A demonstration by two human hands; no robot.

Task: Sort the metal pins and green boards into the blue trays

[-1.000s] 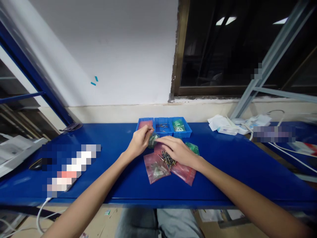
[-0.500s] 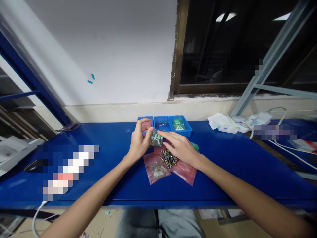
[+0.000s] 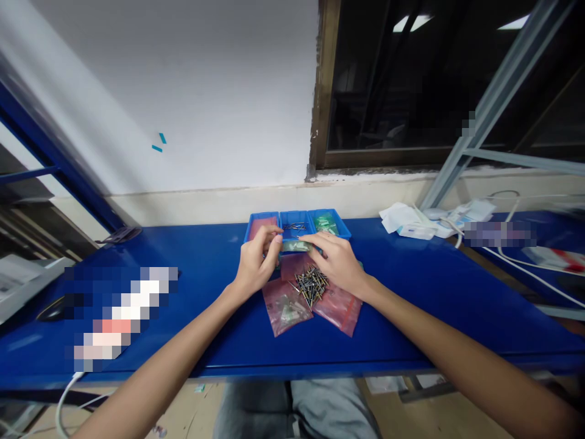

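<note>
Between my two hands is a small greenish clear plastic bag (image 3: pixel 296 246) with pale and green small parts inside. My left hand (image 3: pixel 257 259) pinches its left end between thumb and fingers. At the bag's right end, my right hand (image 3: pixel 340 259) grips it the same way. Below them, a pile of dark, thin screw-like metal pieces (image 3: pixel 311 285) lies on pink plastic bags. The left pink bag (image 3: pixel 286 308) has pale parts in it; another pink bag (image 3: pixel 340 311) lies to the right, partly under my right wrist.
Behind my hands stand three joined blue bins: a left one (image 3: pixel 262 225) with pink bags, a middle one (image 3: pixel 294 218) with thin metal pieces, a right one (image 3: pixel 346 228) with green bags. White packets (image 3: pixel 406 221) and cables lie right. A white-corded pixelated strip (image 3: pixel 125 317) lies left.
My right hand has closed on the bag's right end, where its fingers were stretched over it before. The bag has turned flatter and now spans both hands. The view has shifted slightly.
</note>
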